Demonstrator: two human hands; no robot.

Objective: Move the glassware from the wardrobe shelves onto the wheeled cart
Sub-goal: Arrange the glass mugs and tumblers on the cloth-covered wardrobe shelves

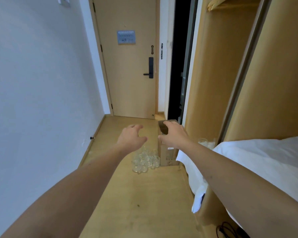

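Reaching down the hallway, head view: I see both hands out ahead, left hand (132, 137) spread and empty, right hand (175, 134) spread above an open cardboard box (167, 152); its contents I cannot tell. Glasses (144, 159) cluster on the floor (144, 203) just beside the box, probably staged. More glassware (204, 141) sits by the wardrobe (218, 74). No cart visible.

— Anything I can read from where I stand?

— Hardly. There's a grey notice (126, 37) on the door (127, 66) with rows of print, but it's too small and blurred for me to make out.

— And the cardboard box (168, 154) beside my right hand?

— A small white label (170, 148) with a red spot, perhaps a logo, and dark marks lower down. None of it legible.
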